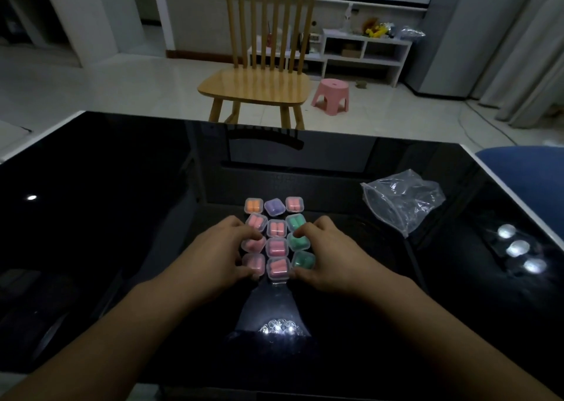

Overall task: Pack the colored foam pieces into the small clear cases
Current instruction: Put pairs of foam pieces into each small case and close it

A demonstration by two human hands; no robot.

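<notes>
Flanking a block of small clear cases (277, 238) on the black counter (122, 217), both hands press in from the sides.
Left hand (225, 249) and right hand (328, 255) have fingers curled against the outer cases; foam pieces (276, 229) show inside. A crumpled plastic bag (403, 201) lies well to the right.

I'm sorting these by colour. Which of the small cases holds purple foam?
The purple case, in the middle of the far row, between the orange case and a pink case. It is the only purple one.
</notes>
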